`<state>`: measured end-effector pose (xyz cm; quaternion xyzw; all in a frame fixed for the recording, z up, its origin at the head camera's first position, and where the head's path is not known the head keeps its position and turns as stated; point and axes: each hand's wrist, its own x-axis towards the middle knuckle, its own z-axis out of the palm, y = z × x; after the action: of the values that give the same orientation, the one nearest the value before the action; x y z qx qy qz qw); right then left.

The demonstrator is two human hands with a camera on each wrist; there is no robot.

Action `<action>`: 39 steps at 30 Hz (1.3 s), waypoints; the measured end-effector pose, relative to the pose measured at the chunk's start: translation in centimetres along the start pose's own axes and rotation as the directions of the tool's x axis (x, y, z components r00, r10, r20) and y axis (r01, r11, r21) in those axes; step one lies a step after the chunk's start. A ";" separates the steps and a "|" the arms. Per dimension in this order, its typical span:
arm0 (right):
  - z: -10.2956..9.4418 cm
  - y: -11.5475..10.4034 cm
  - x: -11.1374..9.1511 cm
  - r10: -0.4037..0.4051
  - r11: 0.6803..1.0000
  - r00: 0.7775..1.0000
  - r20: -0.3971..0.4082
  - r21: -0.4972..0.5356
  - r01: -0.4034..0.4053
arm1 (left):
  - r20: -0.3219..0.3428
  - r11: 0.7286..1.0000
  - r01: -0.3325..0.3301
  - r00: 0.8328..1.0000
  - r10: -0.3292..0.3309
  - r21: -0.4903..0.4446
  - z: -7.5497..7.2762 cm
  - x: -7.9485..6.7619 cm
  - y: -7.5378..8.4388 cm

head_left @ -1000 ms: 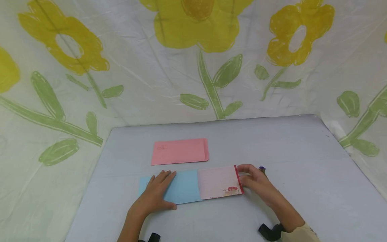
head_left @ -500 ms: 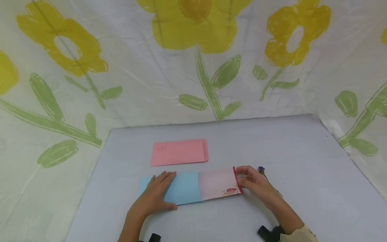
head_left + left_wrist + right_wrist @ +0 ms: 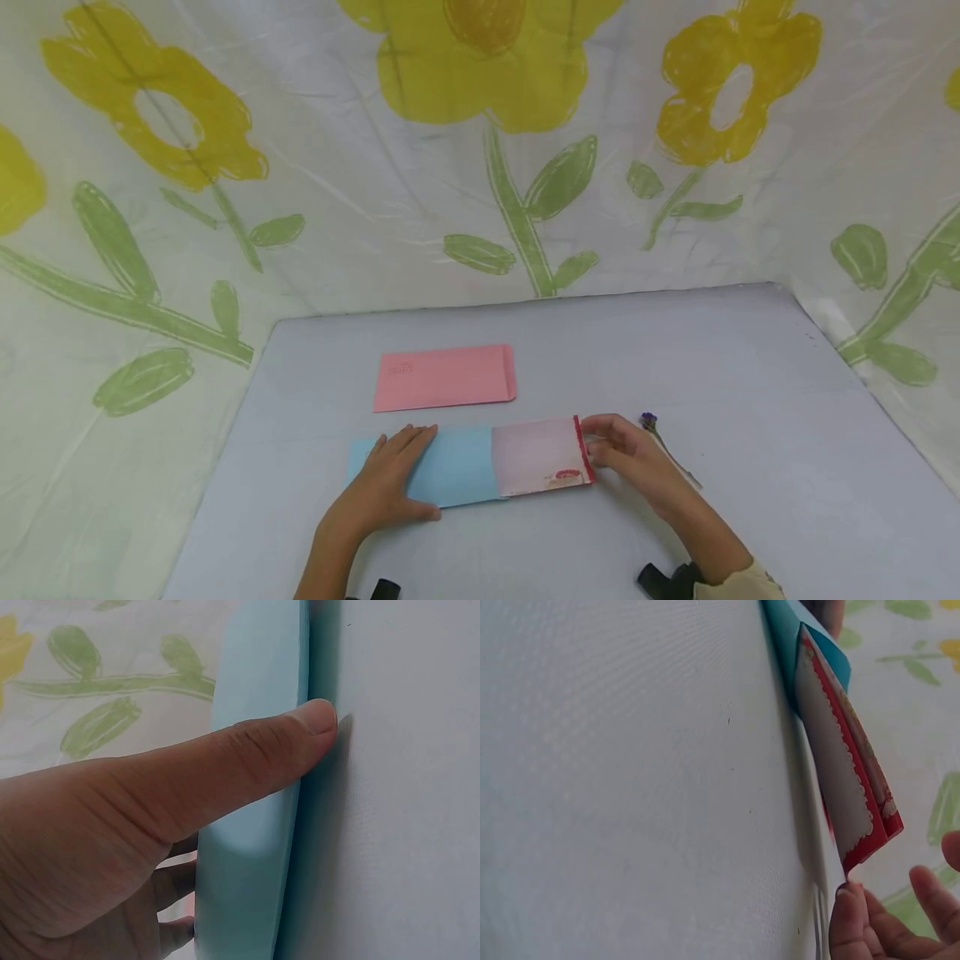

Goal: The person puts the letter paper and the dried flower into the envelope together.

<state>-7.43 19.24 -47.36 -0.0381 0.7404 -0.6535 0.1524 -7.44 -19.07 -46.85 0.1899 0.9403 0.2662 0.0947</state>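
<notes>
My left hand [image 3: 386,479] spans the blue envelope [image 3: 461,467] on the table, fingertips at its far edge. The thumb [image 3: 247,750] lies across the near edge in the left wrist view. A pale pink card [image 3: 534,450] with a red border juts from the envelope's right-hand mouth. At the card's right end, my right hand [image 3: 637,458] pinches the edge between fingers and thumb. The right wrist view shows the folded card [image 3: 838,757] with its leaves slightly apart, inside the gaping mouth of the blue envelope [image 3: 784,637]. Its left part is hidden in the envelope.
Behind the blue envelope lies a pink envelope [image 3: 442,379]. A small purple flower [image 3: 649,422] on a thin stem lies to the right of my right hand. The pale table [image 3: 720,358] meets a flower-painted cloth [image 3: 360,208] at its back edge.
The card and my right hand have shifted slightly left, the card a little deeper in the blue envelope. More of the flower's stem shows. My left hand has stayed in place.
</notes>
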 end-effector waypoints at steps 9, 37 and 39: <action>0.4 0.0 0.0 0.011 0.999 1.000 0.018 0.043 -0.012 | 0.001 1.000 -0.003 1.000 0.003 0.013 0.1 0.2 0.1; 1.0 0.1 -0.1 -0.018 0.997 0.992 0.126 0.079 0.008 | 0.007 1.000 -0.012 1.000 0.012 0.021 0.4 0.4 0.2; 1.1 0.1 0.0 -0.014 0.998 0.992 0.125 0.069 0.005 | 0.006 1.000 -0.009 1.000 0.009 0.025 0.4 0.4 0.2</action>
<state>-7.08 18.26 -47.57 -0.0771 0.7063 -0.6757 0.1967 -7.68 -18.56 -47.13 0.1959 0.9424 0.2543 0.0939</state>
